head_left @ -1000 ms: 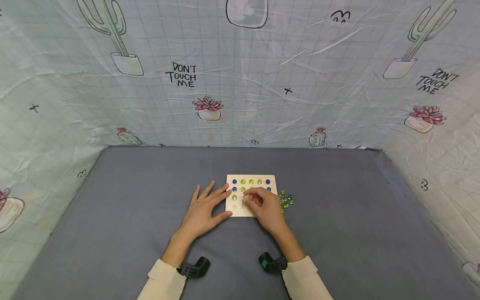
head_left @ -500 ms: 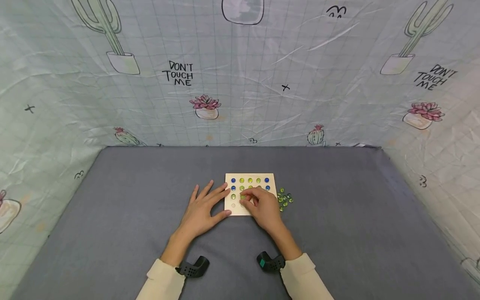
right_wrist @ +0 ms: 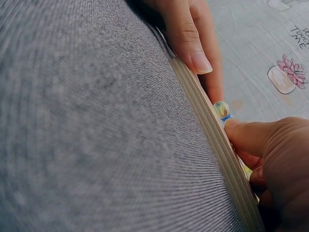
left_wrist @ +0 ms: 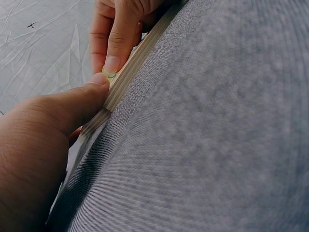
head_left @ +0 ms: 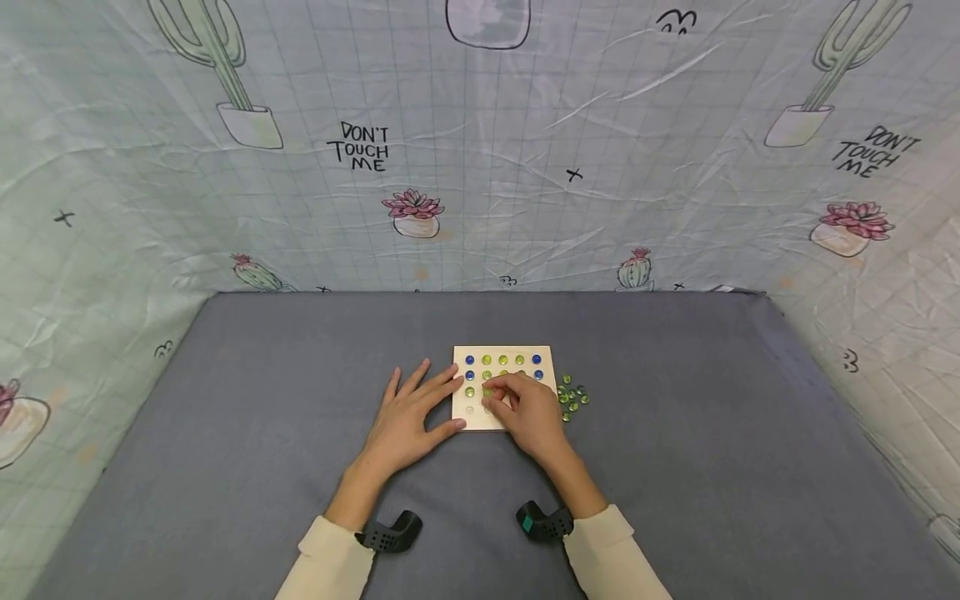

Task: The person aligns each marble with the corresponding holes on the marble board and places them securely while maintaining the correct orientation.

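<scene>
A pale wooden board (head_left: 480,422) lies on the grey cloth, with rows of round hollows holding blue marbles (head_left: 537,360) and yellow-green marbles (head_left: 503,360). Two hollows show bare at its near left. My left hand (head_left: 405,421) is spread flat, thumb and fingertips resting at the board's left edge. Over the board's middle, my right hand (head_left: 531,418) bends its thumb and index finger around a yellow-green marble (head_left: 488,392); the hand hides the board's lower right. A yellow-green marble (right_wrist: 221,108) shows by the right thumb tip in the right wrist view.
Several loose yellow-green marbles (head_left: 573,397) lie just right of the board. Grey cloth (head_left: 675,450) covers the table, and a patterned sheet (head_left: 480,167) hangs behind and at both sides. Each wrist wears a black camera band (head_left: 392,533).
The whole head view shifts slightly. Both hands keep nearly the same place on the board, and the right thumb and index finger stay at the same hollow.
</scene>
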Available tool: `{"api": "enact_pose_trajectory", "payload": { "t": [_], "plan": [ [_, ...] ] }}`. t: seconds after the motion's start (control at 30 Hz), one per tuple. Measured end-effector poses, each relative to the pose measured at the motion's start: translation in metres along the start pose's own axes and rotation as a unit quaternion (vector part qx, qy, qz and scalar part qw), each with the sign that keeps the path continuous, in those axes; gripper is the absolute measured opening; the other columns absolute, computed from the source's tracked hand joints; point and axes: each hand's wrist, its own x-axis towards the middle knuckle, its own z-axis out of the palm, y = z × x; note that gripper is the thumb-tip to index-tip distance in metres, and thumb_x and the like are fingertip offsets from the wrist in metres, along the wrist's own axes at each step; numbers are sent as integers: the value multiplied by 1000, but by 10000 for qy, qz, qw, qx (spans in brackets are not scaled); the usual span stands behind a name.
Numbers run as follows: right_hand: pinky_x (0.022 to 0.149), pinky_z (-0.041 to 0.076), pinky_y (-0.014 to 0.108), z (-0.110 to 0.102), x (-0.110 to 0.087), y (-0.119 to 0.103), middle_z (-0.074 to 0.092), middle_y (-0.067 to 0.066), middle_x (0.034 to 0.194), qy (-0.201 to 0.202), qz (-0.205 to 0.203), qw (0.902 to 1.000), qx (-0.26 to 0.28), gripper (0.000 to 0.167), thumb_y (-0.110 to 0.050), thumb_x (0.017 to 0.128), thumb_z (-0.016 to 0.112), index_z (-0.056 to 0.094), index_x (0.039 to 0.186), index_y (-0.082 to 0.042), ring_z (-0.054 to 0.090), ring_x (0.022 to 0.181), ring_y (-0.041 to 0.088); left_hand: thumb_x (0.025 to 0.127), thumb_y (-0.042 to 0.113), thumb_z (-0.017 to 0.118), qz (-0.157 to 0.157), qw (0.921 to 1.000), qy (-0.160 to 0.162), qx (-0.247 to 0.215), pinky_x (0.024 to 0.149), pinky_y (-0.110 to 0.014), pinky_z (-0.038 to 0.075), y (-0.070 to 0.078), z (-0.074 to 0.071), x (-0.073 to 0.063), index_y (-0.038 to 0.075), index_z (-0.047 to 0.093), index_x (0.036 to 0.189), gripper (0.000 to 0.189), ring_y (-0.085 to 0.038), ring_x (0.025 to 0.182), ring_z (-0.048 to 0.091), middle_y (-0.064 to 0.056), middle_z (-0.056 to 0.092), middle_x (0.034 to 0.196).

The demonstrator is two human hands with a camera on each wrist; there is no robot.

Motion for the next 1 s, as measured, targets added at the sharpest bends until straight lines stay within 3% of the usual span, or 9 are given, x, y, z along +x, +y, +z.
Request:
{"api": "enact_pose_trajectory", "payload": {
  "t": [1.0],
  "plan": [
    [47,31,23,-2,-1,0,55,-12,70,5,-88,9999,-73,17,-19,79,80,74,94,-16,38,52,4,87,51,64,61,10000,49,-56,112,-59,5,3,0,-1,21,52,140,62,-32,140,27,3,43,147]
  ]
}}
